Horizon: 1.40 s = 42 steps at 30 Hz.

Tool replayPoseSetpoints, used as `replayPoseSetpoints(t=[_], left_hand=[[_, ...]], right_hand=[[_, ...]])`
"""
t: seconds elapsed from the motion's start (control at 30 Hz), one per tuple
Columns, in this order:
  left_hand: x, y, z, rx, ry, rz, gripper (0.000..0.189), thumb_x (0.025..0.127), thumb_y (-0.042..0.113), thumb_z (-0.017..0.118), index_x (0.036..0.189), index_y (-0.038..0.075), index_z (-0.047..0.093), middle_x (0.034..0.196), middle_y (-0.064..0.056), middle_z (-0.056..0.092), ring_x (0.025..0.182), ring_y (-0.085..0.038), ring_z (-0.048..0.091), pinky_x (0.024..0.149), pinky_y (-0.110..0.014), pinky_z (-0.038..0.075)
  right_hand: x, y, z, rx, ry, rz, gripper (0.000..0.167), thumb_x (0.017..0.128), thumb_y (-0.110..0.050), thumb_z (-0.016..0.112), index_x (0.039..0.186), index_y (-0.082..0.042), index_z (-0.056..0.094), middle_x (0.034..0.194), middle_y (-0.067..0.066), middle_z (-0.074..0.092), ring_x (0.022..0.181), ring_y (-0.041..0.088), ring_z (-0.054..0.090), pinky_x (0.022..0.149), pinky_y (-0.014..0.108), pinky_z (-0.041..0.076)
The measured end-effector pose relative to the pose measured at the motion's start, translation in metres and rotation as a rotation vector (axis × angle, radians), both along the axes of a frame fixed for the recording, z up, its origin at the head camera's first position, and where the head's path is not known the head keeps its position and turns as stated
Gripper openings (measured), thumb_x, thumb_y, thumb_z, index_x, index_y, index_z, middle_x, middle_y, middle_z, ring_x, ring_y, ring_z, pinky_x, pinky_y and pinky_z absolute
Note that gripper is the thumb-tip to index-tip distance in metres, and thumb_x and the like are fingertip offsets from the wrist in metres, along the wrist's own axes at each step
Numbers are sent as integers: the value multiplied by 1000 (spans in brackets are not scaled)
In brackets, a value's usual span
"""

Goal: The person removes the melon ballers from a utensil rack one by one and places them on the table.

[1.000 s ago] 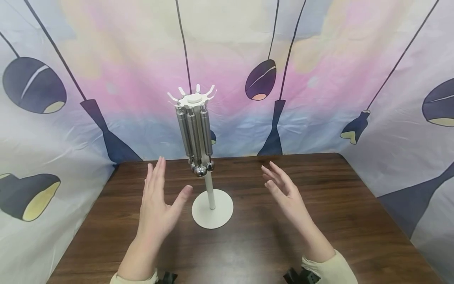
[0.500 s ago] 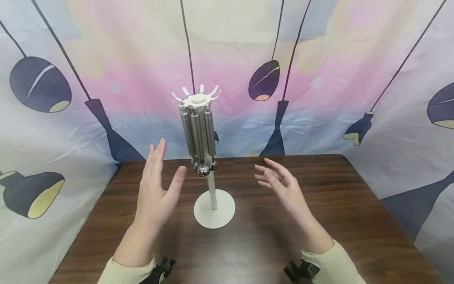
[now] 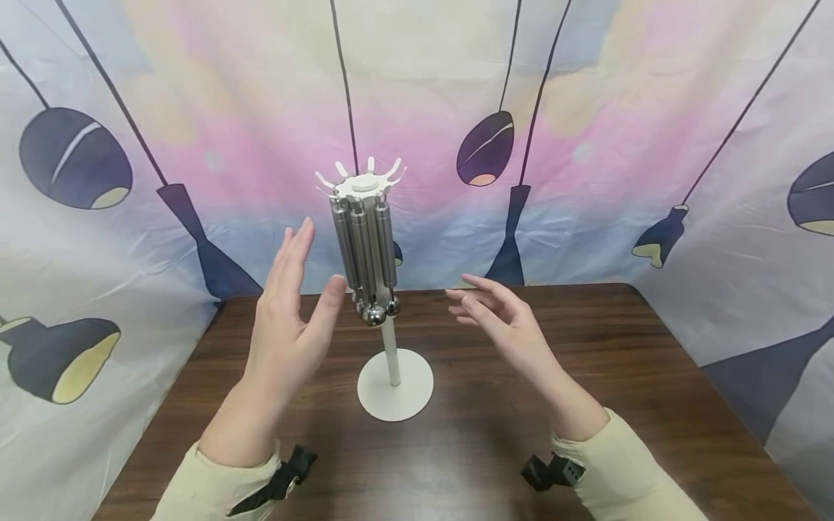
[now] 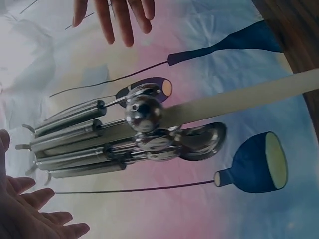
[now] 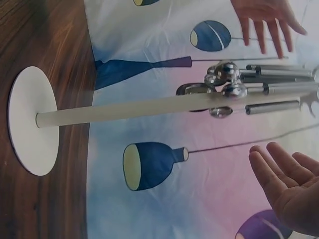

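Observation:
A white stand [image 3: 391,347] bears several shiny metal utensils [image 3: 365,250] with thick tube handles, hanging from the hooks of its top ring [image 3: 365,185]. Their lower ends look round and polished; one [image 4: 202,142] has a spoon-like bowl in the left wrist view. Left of the utensils, my left hand [image 3: 287,311] is raised, fingers straight and thumb spread, with nothing held. To the right of the stand my right hand [image 3: 504,322] hovers, fingers loosely bent and apart from the stand. Both wrist views show a gap between the hands and the utensils.
The stand's round white base [image 3: 395,401] rests on a dark wooden table [image 3: 567,340]. Close behind the table and along its sides hangs a cloth backdrop [image 3: 417,79] with printed lamp shapes. A black strap device [image 3: 554,472] sits on each wrist.
My left hand has risen beside the utensils. My right hand has moved left and slightly up, closer to the stand. The utensils still hang in place.

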State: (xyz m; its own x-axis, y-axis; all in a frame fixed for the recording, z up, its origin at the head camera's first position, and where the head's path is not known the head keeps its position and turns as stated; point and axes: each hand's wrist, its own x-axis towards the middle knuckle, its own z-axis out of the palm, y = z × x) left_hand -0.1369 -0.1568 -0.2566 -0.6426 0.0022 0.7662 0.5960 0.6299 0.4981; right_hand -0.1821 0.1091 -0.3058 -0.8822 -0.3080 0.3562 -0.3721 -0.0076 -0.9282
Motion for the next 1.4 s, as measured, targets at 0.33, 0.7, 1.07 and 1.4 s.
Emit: replayPoseSetpoints(t=[0.33, 0.7, 1.07, 1.4], left_hand=[[-8, 3, 26, -95, 151, -26, 66, 102, 47, 46, 150, 2, 38, 157, -12, 39, 152, -27, 24, 124, -46, 18], [-27, -2, 46, -123, 184, -41, 71, 101, 56, 40, 146, 1, 45, 153, -14, 44, 151, -28, 25, 124, -45, 17], [-53, -10, 70, -218, 252, -155, 72, 103, 59, 29, 123, 1, 67, 134, -16, 63, 143, -29, 42, 120, -42, 27], [-74, -13, 82, -241, 253, -293, 75, 105, 56, 24, 110, 0, 72, 118, -17, 71, 123, -32, 59, 111, -40, 39]], right_hand=[[-1, -18, 24, 41, 44, 60, 43, 99, -10, 57, 141, -4, 50, 130, 21, 64, 107, 13, 69, 95, 32, 55], [-4, -34, 36, 164, 77, 25, 39, 97, -19, 63, 136, -16, 57, 125, 6, 69, 111, 18, 68, 92, 37, 55], [-13, -49, 38, 197, 146, -40, 36, 95, -22, 66, 130, -16, 61, 122, 4, 69, 106, 16, 68, 85, 37, 56], [-20, -63, 37, 126, 168, -24, 36, 94, -16, 67, 129, -10, 61, 119, 9, 70, 103, 19, 69, 88, 35, 56]])
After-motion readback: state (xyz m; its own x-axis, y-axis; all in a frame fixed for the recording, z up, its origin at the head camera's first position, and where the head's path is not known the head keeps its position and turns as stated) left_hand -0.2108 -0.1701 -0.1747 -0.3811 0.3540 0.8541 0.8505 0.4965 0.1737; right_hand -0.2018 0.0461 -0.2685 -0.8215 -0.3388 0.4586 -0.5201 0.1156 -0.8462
